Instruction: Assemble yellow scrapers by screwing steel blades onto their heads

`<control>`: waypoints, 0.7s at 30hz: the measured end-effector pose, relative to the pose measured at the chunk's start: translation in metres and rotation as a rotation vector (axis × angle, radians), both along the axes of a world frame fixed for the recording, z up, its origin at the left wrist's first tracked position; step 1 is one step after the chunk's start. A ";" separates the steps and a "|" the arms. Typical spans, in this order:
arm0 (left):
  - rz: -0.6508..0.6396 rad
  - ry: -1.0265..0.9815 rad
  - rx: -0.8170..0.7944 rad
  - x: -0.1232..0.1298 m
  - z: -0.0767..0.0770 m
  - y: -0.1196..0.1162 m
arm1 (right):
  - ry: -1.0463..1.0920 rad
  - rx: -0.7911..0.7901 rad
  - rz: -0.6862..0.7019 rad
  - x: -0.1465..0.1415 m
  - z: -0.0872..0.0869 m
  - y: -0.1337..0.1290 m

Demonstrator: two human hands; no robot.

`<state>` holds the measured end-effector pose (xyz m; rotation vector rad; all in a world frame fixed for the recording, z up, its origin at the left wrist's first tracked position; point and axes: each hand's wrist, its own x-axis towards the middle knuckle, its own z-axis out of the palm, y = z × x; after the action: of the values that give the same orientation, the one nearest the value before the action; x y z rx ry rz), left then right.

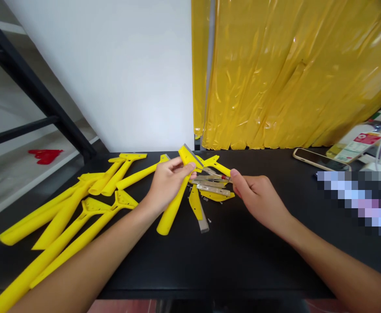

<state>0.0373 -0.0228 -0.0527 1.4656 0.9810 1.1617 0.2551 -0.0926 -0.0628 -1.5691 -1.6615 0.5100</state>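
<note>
My left hand [170, 179] is closed around a yellow scraper [174, 206], its head with a grey metal blade tilted up and its handle slanting down toward me. My right hand [253, 191] pinches a thin screwdriver [223, 177] with a red part near the fingers; its shaft points left toward the scraper head. Most of the screwdriver's handle is hidden in my fingers. Below and between the hands lie loose metal blades [213, 189], a yellow head plate [195, 203] with a blade under it, and several small screws [209, 221].
Several yellow scraper handles [63, 230] lie in a group at the left of the black table [242, 265]. A phone [320, 160] and a labelled package [356, 143] are at the back right. Yellow plastic sheeting [294, 78] and a white panel [138, 78] stand behind. A red item [45, 156] rests on the left shelf.
</note>
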 end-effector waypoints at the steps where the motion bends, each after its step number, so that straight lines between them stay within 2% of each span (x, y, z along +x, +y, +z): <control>1: 0.000 -0.006 -0.002 0.000 0.000 0.000 | -0.018 0.019 -0.005 0.002 0.002 0.000; 8: 0.024 -0.012 -0.119 -0.004 0.004 0.004 | -0.115 0.295 -0.014 0.021 0.020 -0.001; 11: 0.038 0.023 -0.100 -0.005 0.005 0.005 | -0.084 0.365 -0.042 0.027 0.022 -0.002; 14: 0.051 0.025 -0.096 -0.005 0.005 0.007 | 0.114 0.344 -0.001 0.028 0.024 -0.004; 18: 0.053 0.008 -0.119 -0.005 0.003 0.010 | 0.496 0.287 0.128 0.028 0.028 -0.005; 21: 0.047 -0.001 -0.119 -0.005 0.002 0.010 | 0.686 0.225 0.226 0.031 0.030 -0.005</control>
<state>0.0326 -0.0127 -0.0506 1.3536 1.0707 1.1183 0.2858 -0.0975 -0.0329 -0.8981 -1.3003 0.8351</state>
